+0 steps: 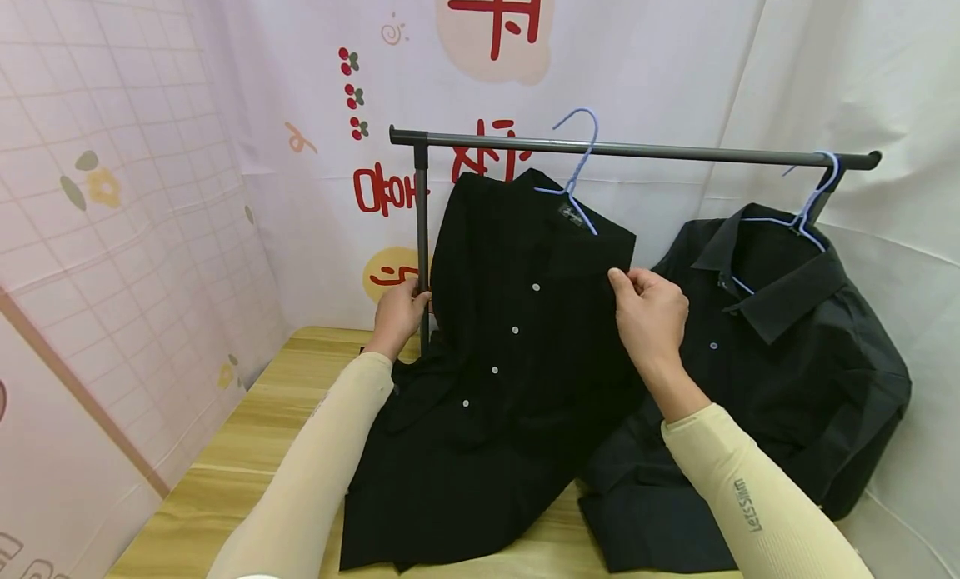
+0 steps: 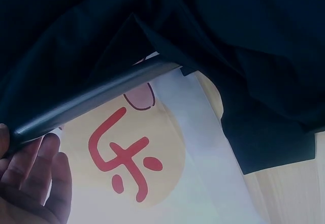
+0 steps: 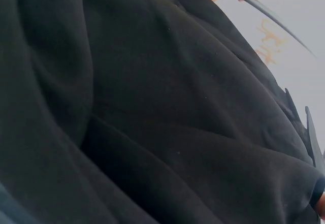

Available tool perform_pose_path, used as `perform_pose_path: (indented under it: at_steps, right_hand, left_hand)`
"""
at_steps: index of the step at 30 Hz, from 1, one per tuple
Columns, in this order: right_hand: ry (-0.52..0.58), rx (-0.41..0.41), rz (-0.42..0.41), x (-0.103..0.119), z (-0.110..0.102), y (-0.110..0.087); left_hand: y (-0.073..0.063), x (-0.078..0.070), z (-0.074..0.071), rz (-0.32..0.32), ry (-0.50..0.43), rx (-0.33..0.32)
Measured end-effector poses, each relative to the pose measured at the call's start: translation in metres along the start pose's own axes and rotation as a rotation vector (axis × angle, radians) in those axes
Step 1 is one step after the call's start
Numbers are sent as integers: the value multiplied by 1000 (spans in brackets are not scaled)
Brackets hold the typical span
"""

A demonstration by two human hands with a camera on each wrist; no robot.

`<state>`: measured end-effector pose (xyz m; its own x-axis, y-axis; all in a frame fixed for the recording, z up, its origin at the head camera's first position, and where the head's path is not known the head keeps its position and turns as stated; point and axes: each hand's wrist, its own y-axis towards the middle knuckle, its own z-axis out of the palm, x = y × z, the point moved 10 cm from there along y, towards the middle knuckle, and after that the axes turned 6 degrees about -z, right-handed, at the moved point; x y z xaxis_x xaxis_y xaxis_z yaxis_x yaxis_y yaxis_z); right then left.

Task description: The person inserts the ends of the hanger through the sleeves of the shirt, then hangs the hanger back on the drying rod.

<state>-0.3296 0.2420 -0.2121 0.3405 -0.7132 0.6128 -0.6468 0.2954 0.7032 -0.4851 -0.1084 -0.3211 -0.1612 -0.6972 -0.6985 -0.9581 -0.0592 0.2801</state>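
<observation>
A black button-up shirt (image 1: 555,379) hangs on a light blue wire hanger (image 1: 574,183), whose hook goes over the rack's rail (image 1: 675,152). Its front carries several white buttons, and the lower part spreads onto the table. With thumb and fingers my right hand (image 1: 652,316) pinches the shirt's right edge, a little below the shoulder. My left hand (image 1: 397,319) grips the rack's dark left upright (image 1: 422,229), beside the shirt's sleeve. Close up in the left wrist view, the fingers (image 2: 45,158) curl at this pole (image 2: 101,99). Black cloth (image 3: 167,107) fills most of the right wrist view.
A second black shirt (image 1: 832,354) hangs at the rail's right end on another light blue hanger (image 1: 806,204). Under both lies a wood-grain table (image 1: 225,471). White printed curtain (image 1: 645,54) stands behind the rack, and a gridded cloth (image 1: 135,212) covers the left side.
</observation>
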Motion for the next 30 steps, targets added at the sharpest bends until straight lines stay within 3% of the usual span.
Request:
perform_pose_path:
  at_steps: [14,22,30]
  right_hand:
    - [-48,122,-101,48,49,21]
    - [-75,173,-137,69,77,15]
    - [-86,290,-134,77,98,4]
  left_hand:
    - [-1,2,2,-11,-3,38]
    - [-2,3,2,-18,0,47]
    - [-3,1,1,-6,-10,31]
